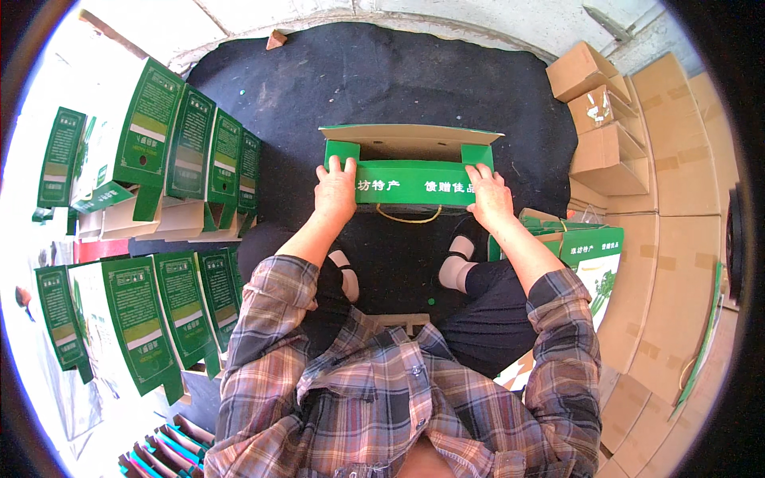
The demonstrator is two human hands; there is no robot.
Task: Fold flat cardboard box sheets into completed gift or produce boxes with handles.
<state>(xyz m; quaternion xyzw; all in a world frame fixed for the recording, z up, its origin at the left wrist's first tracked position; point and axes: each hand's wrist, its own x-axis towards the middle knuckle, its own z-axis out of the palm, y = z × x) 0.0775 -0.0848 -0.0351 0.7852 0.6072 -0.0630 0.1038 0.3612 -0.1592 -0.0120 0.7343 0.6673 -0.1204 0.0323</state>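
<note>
In front of me, between my feet, is a green cardboard gift box (410,171) with white lettering on its long side. Its brown-lined lid flap (410,134) is raised at the far side, and small green end flaps show at both ends. My left hand (335,191) grips the box's left end, fingers over the top edge. At the right end, my right hand (489,195) holds it the same way. A yellow cord handle (409,220) hangs in a loop from the near side. What lies inside the box is hidden.
Standing green boxes (147,119) fill the left in two rows. More green boxes (594,247) lean by my right knee. Brown cartons (669,159) line the right side. Black cloth (382,80) covers the floor, with a brick piece (276,39) at its far edge.
</note>
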